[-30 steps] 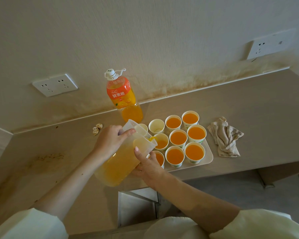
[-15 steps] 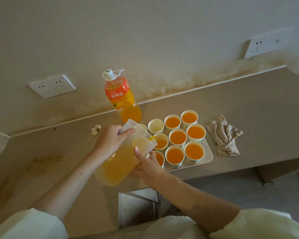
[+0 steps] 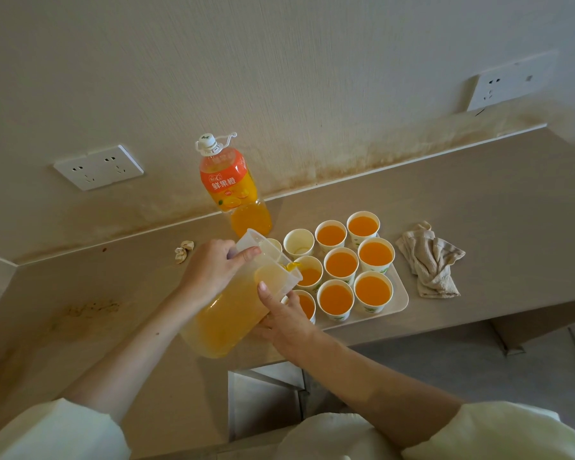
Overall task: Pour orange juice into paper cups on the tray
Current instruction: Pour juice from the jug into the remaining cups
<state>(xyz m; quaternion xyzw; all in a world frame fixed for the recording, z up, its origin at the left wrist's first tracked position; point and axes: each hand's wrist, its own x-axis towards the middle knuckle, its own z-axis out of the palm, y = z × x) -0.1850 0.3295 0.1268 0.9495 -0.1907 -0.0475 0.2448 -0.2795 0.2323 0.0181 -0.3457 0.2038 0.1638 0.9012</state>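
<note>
A clear plastic pitcher (image 3: pixel 233 313) of orange juice is tilted to the right, its spout over a paper cup (image 3: pixel 310 275) in the tray's middle row, and juice runs into that cup. My left hand (image 3: pixel 213 268) grips the pitcher near its rim. My right hand (image 3: pixel 284 318) supports the pitcher's underside, thumb up against its side. The white tray (image 3: pixel 399 295) holds several paper cups, most full of juice. One cup (image 3: pixel 298 242) in the back row looks empty. Another cup behind the pitcher is mostly hidden.
A large orange juice bottle (image 3: pixel 228 187) stands by the wall behind the pitcher. A crumpled beige cloth (image 3: pixel 430 260) lies right of the tray. A small crumpled scrap (image 3: pixel 184 250) lies at the left. Two wall sockets sit above the counter; its front edge runs just below the tray.
Both hands and the pitcher keep nearly the same pose. The juice in the cup under the spout has risen a little.
</note>
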